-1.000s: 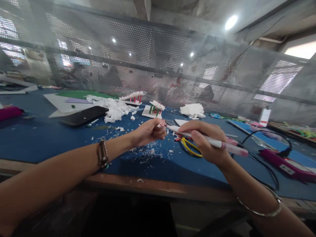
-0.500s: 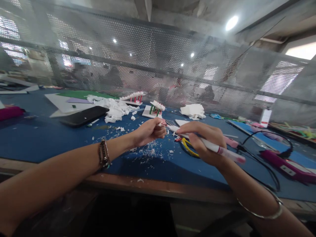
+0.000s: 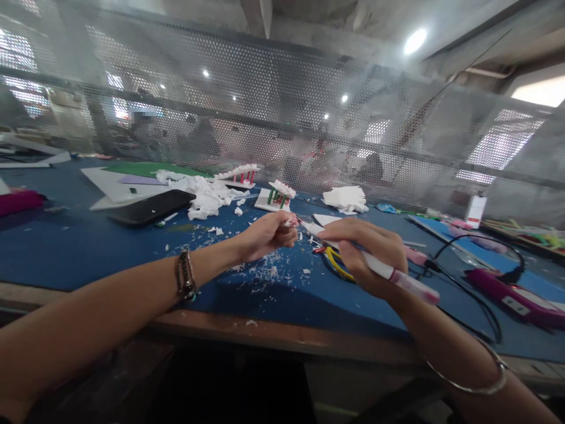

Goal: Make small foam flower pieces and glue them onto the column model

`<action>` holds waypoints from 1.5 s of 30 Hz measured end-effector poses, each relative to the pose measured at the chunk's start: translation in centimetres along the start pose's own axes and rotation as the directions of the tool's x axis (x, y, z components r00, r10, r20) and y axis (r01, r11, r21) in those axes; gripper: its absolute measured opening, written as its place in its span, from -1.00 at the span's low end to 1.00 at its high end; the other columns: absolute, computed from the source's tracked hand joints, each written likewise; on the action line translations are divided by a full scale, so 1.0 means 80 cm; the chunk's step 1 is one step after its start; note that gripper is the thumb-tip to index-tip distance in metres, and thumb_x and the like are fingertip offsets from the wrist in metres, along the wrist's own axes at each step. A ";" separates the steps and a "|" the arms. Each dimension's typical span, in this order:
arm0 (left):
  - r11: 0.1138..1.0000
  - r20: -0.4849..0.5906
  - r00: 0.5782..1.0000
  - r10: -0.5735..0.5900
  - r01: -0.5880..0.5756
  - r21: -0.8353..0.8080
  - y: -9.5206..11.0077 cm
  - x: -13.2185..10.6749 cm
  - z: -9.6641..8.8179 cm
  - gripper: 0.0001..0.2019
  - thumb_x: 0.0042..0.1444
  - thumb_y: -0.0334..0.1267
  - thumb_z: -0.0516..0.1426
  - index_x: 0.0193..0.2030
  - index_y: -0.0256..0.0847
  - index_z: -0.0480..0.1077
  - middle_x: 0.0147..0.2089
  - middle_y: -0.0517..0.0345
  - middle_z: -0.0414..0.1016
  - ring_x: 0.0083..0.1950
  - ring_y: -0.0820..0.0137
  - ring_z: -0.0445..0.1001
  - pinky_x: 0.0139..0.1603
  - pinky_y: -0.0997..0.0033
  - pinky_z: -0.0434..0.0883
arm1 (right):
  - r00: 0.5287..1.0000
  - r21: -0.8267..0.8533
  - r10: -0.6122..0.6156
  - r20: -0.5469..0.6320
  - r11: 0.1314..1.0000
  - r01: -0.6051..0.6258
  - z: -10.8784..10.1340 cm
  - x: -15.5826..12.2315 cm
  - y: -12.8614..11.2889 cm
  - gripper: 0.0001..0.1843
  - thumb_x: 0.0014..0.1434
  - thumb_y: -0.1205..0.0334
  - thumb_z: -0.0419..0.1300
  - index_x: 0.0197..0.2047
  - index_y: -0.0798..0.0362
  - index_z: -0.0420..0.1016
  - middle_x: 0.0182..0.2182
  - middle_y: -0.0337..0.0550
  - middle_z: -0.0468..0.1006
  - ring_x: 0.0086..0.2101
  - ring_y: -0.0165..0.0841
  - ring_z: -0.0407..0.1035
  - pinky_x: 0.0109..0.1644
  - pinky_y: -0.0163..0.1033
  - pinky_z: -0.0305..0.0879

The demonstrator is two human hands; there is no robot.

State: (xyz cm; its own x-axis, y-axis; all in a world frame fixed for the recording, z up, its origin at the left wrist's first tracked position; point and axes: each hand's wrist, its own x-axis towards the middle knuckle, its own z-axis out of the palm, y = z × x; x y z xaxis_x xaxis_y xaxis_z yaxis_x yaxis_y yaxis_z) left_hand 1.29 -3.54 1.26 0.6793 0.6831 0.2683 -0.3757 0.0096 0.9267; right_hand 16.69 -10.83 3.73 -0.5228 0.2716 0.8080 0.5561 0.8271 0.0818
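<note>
My left hand (image 3: 267,234) is closed in a pinch on a small pink-and-white piece (image 3: 290,222) held just above the blue table top (image 3: 66,241). My right hand (image 3: 368,253) grips a white and pink pen-like tool (image 3: 397,277), its tip pointing left at the small piece. White scraps (image 3: 269,272) lie scattered on the table under both hands. A yellow-handled tool (image 3: 338,262) lies on the table behind my right hand, partly hidden by it.
A black phone (image 3: 150,207), crumpled white scraps (image 3: 203,194), two small models on white bases (image 3: 276,197) and a stack of white pieces (image 3: 344,198) lie further back. A pink device (image 3: 512,294) with a black cable is at right. Perforated mesh screen (image 3: 282,118) closes the far side.
My right hand and the pen tool have tilted slightly, the rear end dropping a little. My left hand stays almost still on the small piece.
</note>
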 end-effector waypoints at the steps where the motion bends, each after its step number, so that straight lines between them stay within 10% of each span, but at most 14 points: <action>1: 1.000 0.005 1.000 0.000 0.000 0.005 0.000 0.000 0.000 -0.66 0.01 -0.50 -0.19 -0.75 -0.22 -0.08 -0.77 0.37 -0.24 -0.70 0.58 -0.17 -0.59 0.58 0.07 | 1.000 -0.002 -0.003 -0.003 1.000 0.003 0.000 0.000 0.000 -0.77 0.01 0.48 -0.06 -0.36 0.05 0.35 -0.47 -0.21 0.48 -0.42 -0.50 0.37 -0.32 -0.35 0.31; 45: 1.000 0.140 0.990 -0.004 0.004 0.000 -0.001 0.000 -0.005 -0.66 0.03 -0.44 -0.19 -0.73 -0.21 -0.13 -0.75 0.35 -0.26 -0.67 0.55 -0.21 -0.58 0.51 0.00 | 0.999 -0.026 0.011 -0.047 1.000 -0.012 -0.002 -0.001 0.000 -0.77 0.02 0.46 -0.05 -0.35 0.02 0.36 -0.46 -0.19 0.47 -0.41 -0.46 0.37 -0.33 -0.31 0.32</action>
State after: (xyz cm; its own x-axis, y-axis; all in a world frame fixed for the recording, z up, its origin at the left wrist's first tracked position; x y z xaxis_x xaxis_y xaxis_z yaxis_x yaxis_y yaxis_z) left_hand 1.07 -3.23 1.08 0.7624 0.5741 0.2988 -0.3729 0.0123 0.9278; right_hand 16.88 -10.93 3.74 -0.4859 0.2572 0.8353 0.5787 0.8109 0.0869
